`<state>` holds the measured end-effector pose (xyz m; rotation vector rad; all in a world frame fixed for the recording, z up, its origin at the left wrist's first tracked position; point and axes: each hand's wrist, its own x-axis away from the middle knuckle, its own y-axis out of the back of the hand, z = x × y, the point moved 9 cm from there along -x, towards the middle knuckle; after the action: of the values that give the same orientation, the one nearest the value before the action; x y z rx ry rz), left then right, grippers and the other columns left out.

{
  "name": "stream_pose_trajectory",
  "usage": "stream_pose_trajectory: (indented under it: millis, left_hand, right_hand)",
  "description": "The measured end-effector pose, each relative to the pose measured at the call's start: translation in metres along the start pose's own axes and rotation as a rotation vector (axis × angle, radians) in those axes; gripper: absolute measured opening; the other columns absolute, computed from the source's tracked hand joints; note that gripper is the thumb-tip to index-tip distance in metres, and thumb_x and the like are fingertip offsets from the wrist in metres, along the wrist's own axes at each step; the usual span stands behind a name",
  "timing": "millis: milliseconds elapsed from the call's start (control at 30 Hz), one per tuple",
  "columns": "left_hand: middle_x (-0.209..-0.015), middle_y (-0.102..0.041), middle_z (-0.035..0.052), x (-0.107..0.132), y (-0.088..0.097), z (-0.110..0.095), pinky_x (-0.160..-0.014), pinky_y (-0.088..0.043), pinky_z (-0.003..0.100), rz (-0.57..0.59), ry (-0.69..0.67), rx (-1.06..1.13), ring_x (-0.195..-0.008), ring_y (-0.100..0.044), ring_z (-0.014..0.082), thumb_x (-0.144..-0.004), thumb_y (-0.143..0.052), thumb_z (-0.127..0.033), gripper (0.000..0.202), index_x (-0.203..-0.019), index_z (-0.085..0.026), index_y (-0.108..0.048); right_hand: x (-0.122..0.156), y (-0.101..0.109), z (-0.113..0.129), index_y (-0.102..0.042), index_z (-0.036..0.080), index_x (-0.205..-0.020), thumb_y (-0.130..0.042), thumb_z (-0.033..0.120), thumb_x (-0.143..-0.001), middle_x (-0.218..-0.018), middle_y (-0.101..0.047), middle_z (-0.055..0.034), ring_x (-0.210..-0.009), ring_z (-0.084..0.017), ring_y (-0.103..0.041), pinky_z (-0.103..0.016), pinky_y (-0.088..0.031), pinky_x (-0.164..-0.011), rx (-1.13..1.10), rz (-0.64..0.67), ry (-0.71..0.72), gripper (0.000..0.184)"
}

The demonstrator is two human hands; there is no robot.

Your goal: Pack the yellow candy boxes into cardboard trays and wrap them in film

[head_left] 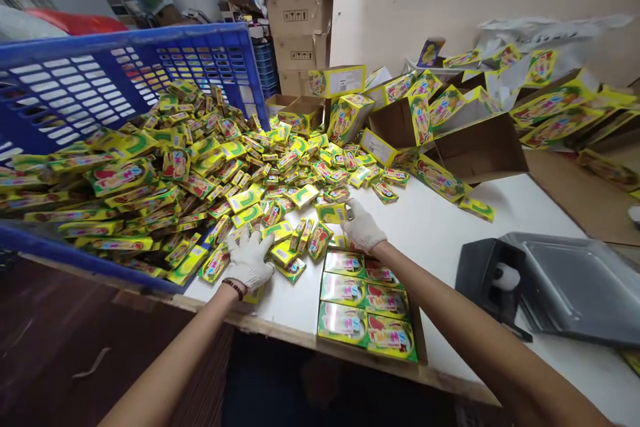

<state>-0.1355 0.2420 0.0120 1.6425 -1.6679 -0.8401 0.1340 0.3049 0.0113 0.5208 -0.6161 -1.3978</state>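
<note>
My left hand (pixel 249 257), in a white knit glove with a dark beaded bracelet at the wrist, rests with fingers spread on loose small packs at the front of the pile. My right hand (pixel 364 227), also gloved, pinches a yellow-green pack (pixel 330 213) by its right end. Just below it sits an open carton (pixel 420 347) with neat rows of green, yellow and red packs (pixel 344 288) lying face up. More loose packs (pixel 295 237) lie jumbled between my hands. The far end of the carton is partly hidden by my right hand and forearm.
A tipped blue plastic crate (pixel 254 73) spills a large heap of packs (pixel 165 160) onto the white table (pixel 295 310). Display boxes (pixel 480 140) lie piled at the back right. A black tape dispenser (pixel 487 280) and a clear-lidded tray (pixel 575 287) stand right. Brown cartons (pixel 300 20) are stacked behind.
</note>
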Motion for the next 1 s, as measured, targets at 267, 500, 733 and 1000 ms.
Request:
stream_pose_trajectory:
  millis: [267, 500, 733, 1000]
  left_hand:
    - [-0.095, -0.065, 0.0093, 0.023, -0.044, -0.103, -0.062, -0.057, 0.037, 0.321, 0.068, 0.838, -0.073, -0.067, 0.0203, -0.079, -0.053, -0.059, 0.050, -0.109, -0.020, -0.051]
    - [-0.110, -0.061, 0.0080, 0.067, -0.070, -0.147, -0.075, -0.055, 0.027, 0.189, -0.095, 1.063, -0.092, -0.064, 0.0169, -0.073, -0.072, -0.037, 0.057, -0.120, -0.020, -0.044]
    - [-0.102, -0.060, 0.0086, 0.057, -0.032, -0.097, -0.090, -0.048, 0.036, -0.149, -0.252, -0.024, -0.101, -0.058, 0.0231, -0.086, -0.054, -0.032, 0.021, -0.103, -0.019, -0.057]
    - [-0.100, -0.054, 0.0104, 0.038, -0.045, -0.043, -0.077, -0.045, 0.035, -0.134, -0.091, -0.374, -0.094, -0.055, 0.0271, -0.078, -0.062, -0.046, 0.035, -0.099, -0.018, -0.058]
  right_hand:
    - [0.112, 0.048, 0.055, -0.067, 0.022, -0.106, -0.048, 0.020, -0.086, -0.115, -0.069, -0.0071, -0.106, -0.018, -0.065, -0.036, -0.051, -0.096, -0.110, -0.102, 0.675, 0.028]
    - [0.135, 0.059, 0.020, -0.063, 0.016, -0.119, -0.050, 0.028, -0.087, -0.108, -0.070, -0.0067, -0.094, -0.017, -0.066, -0.031, -0.054, -0.083, -0.020, 0.121, 0.244, 0.036]
    - [0.171, 0.035, -0.022, -0.070, 0.018, -0.108, -0.058, 0.023, -0.083, -0.102, -0.072, -0.0085, -0.087, -0.021, -0.065, -0.026, -0.044, -0.069, 0.575, 0.549, -0.053, 0.029]
    - [0.193, 0.021, -0.024, -0.068, 0.019, -0.104, -0.045, 0.023, -0.093, -0.102, -0.071, -0.0107, -0.097, -0.026, -0.062, -0.032, -0.039, -0.076, 0.733, 0.368, 0.024, 0.027]
